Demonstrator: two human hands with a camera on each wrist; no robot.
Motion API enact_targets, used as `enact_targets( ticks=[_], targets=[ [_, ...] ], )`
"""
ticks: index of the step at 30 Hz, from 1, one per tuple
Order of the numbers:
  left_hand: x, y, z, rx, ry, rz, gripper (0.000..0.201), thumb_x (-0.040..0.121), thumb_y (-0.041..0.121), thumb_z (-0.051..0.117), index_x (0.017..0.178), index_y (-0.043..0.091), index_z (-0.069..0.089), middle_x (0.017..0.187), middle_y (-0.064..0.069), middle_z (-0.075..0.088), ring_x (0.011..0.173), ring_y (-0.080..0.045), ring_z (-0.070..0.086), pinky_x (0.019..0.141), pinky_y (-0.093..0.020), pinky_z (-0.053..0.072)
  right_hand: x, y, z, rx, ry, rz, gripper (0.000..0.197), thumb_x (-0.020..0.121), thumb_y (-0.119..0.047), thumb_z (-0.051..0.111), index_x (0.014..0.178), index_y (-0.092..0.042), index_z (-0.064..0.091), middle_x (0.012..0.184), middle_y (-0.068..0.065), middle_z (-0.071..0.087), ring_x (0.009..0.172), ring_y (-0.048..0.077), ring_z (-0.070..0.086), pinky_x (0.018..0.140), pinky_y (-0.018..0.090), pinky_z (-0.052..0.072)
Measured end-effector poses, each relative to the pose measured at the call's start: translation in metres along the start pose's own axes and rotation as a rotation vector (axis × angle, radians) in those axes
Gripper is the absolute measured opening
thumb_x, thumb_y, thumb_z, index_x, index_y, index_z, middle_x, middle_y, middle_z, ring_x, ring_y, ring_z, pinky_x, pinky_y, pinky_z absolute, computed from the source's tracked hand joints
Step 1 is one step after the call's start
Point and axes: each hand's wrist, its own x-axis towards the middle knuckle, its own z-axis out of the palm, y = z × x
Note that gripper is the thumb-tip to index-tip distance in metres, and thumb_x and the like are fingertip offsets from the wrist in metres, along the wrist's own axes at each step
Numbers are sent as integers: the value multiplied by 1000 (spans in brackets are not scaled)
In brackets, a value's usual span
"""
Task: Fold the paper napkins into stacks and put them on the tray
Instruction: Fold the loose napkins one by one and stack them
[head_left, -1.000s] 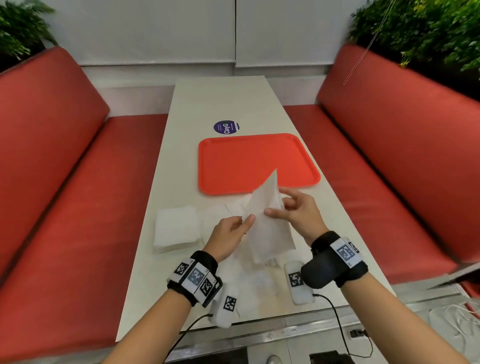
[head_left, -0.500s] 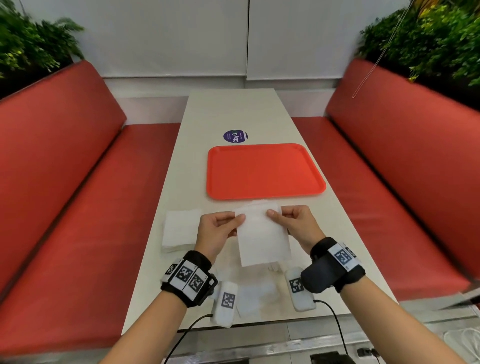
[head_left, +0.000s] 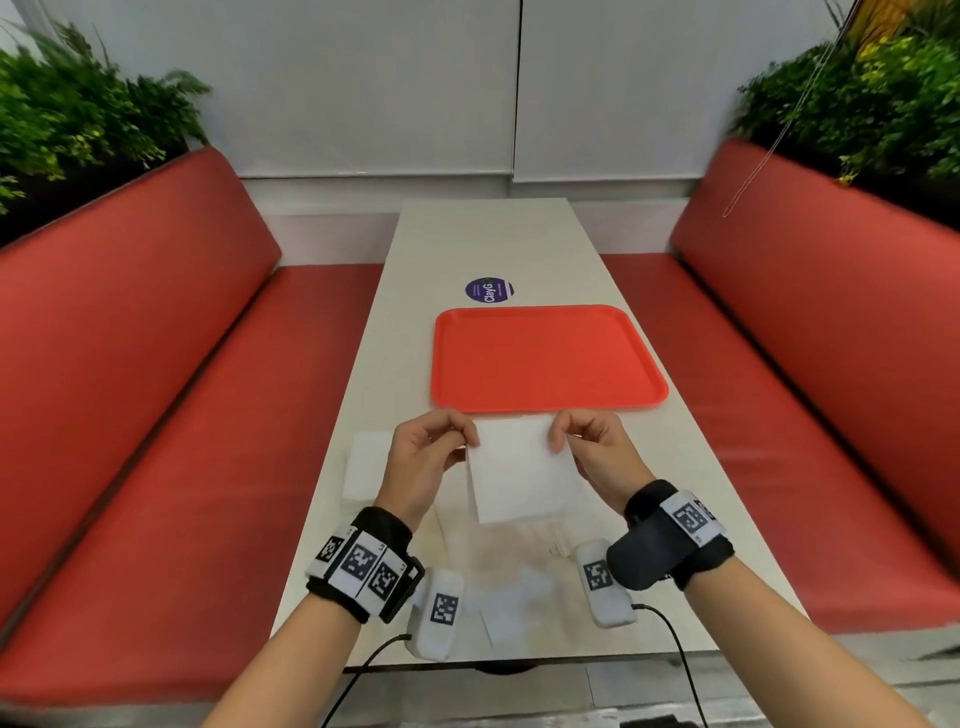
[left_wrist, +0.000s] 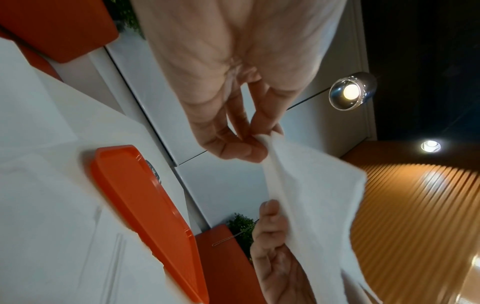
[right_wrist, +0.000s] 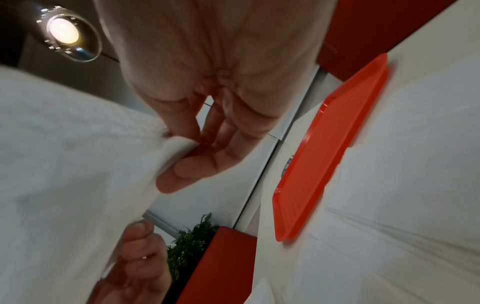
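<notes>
left hand (head_left: 423, 457) pinches napkin (head_left: 522, 475) top-left corner | right hand (head_left: 597, 449) pinches top-right | napkin held above table (head_left: 363, 364) | tray (head_left: 545, 358) beyond

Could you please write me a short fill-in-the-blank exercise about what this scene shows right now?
1. Both hands hold one white ____ above the table.
2. The tray is coloured ____.
3. The tray holds ____ napkins so far.
4. A napkin stack lies by the ____ hand.

Missing words: napkin; orange-red; no; left

Right hand (right_wrist: 207, 92) pinching the white paper napkin (right_wrist: 64, 164) at its edge; orange tray (right_wrist: 324, 154) on the table (right_wrist: 415, 185); left hand (right_wrist: 137, 261) below.
</notes>
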Motion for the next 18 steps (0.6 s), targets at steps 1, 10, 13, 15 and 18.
enact_targets(
  ticks=[1, 10, 13, 15, 18],
  targets=[
    [0, 1, -1, -6, 8, 1, 23, 85, -13, 44, 71, -1, 60, 72, -3, 58, 75, -15, 53, 70, -25, 46, 0, -3, 1, -26, -10, -3, 44, 76, 27, 27, 61, -4, 53, 63, 6, 49, 39, -1, 33, 43, 8, 25],
    [-7, 4, -4, 326, 25, 155, 40, 72, -9, 73, 53, 19, 53, 59, 10, 54, 72, -12, 59, 67, -19, 46, 11, -20, 6, -226, -83, -138, 16, 83, -20, 61, 91, -9, 70, 101, 4, 72, 97, 12, 65, 88, 29, 47],
    [-12, 10, -3, 360, -37, 208, 39, 73, -4, 74, 58, 15, 44, 58, -1, 46, 62, -16, 52, 66, -27, 49, 9, -24, 24, -398, -221, -121, 16, 84, -32, 75, 94, -19, 78, 92, -9, 76, 94, 5, 68, 93, 26, 46],
    [-16, 15, -5, 345, -68, 221, 39, 75, -2, 75, 64, 10, 39, 63, -17, 48, 60, -17, 51, 67, -34, 54, 11, -20, 30, -369, -252, -108, 15, 81, -30, 78, 87, -16, 80, 85, -6, 77, 87, 6, 70, 90, 23, 48],
    [-20, 16, -12, 346, -35, 190, 37, 76, 0, 76, 70, 9, 40, 72, -21, 59, 63, -18, 57, 69, -35, 56, 15, -14, 37, -304, -212, -111, 15, 77, -24, 82, 81, -10, 80, 78, 1, 77, 72, 7, 67, 76, 21, 50]
  ],
)
